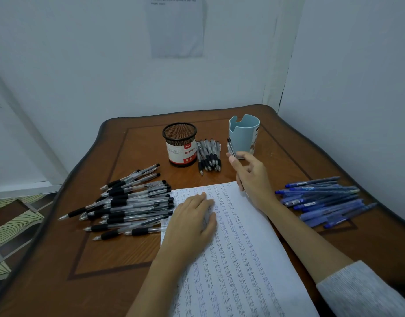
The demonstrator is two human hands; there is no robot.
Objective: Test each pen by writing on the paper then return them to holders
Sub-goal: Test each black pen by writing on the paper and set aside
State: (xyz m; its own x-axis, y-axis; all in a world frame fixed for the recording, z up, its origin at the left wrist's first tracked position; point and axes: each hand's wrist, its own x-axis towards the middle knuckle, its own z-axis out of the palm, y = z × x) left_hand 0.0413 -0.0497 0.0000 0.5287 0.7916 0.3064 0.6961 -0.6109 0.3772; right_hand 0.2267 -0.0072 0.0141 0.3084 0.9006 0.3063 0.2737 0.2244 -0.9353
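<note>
Pen (230,148) pinched in right grip (251,177), beside blue holder (245,136) wall

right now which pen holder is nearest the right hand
The light blue holder, directly behind the right hand; the black mesh holder stands farther left, past a pen bunch.

The right hand (251,177) covered most of the pen (231,148) it gripped, leaving only the clip end beside the blue holder (243,136) and a sliver of tip below the palm, so whether it held one pen or two could not be told. The paper (242,259) ran off the bottom edge, some upper rows lay under the left hand (192,218), and the grey sleeve (361,291) was cut off at the corner. The sheet on the wall (176,30) was cropped by the top edge, its print too small to read, like the fine print on the mesh holder (179,145).
</note>
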